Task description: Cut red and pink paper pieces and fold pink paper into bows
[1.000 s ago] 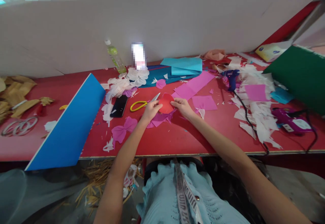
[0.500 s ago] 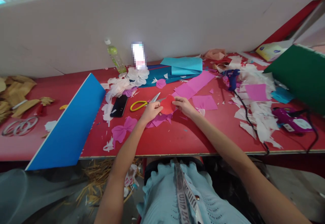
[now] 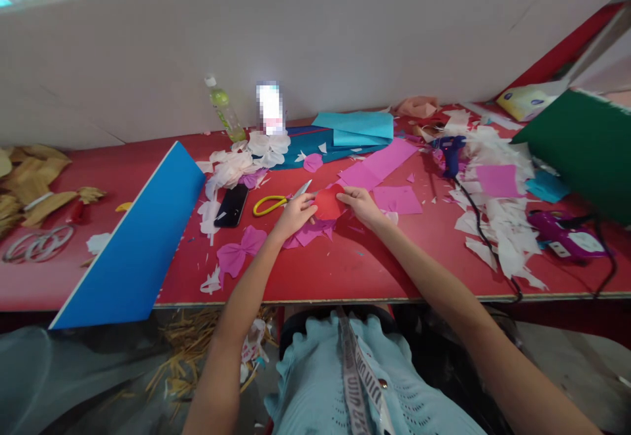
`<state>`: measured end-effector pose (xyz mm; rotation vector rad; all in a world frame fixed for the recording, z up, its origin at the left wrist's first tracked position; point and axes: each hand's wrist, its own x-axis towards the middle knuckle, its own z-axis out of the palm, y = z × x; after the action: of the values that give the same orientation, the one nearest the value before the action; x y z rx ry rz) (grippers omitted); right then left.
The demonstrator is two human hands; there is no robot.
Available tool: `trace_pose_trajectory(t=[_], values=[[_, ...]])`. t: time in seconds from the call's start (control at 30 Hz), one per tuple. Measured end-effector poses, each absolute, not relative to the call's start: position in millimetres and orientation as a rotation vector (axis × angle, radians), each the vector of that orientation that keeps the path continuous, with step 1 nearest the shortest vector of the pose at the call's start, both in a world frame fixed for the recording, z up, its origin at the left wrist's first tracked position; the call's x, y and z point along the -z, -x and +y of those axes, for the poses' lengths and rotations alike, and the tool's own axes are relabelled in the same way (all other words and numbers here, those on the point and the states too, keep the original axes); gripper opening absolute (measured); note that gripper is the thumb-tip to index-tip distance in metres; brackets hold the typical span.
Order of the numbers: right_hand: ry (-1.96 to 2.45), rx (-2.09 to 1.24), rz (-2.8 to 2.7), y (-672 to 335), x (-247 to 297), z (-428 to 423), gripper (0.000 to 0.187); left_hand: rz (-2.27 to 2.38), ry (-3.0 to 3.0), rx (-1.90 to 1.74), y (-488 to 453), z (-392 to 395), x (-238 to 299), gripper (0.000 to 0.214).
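Between my two hands is a red rounded paper piece (image 3: 328,204), held just above the table. My left hand (image 3: 297,215) pinches its left edge, and my right hand (image 3: 361,204) grips its upper right edge. Behind my left hand lie yellow-handled scissors (image 3: 269,206), their blades pointing up and right and partly hidden. Magenta paper scraps (image 3: 309,234) are on the table under my hands. A magenta paper piece pinched at its middle (image 3: 241,250) rests to the left of my left wrist.
A dark phone (image 3: 231,206) and a leaning blue board (image 3: 133,244) are on the left. At the back stand a bottle (image 3: 225,110) and a lit, blurred screen (image 3: 269,106). A blue glue gun (image 3: 449,154), its cord, white scraps (image 3: 513,238) and a purple device (image 3: 566,233) occupy the right.
The red paper has turned slightly between my hands and shows a rounder outline. My right hand has shifted a little to the right along its edge.
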<state>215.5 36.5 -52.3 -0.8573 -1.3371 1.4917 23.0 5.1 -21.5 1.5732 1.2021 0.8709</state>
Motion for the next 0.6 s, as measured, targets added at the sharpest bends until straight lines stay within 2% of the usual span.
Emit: trace_pose_trajectory(t=[0.17,0.6], values=[[0.843,-1.445,-1.311,-214.1,52.9,37.5,0.023,1.209,-1.631,-0.899,-23.2,5.6,21.8,0.012],[0.892,-1.441,-1.305,-213.2,53.7,38.1,0.024,1.218,-1.674,-0.918,-20.9,3.5,18.3,0.009]])
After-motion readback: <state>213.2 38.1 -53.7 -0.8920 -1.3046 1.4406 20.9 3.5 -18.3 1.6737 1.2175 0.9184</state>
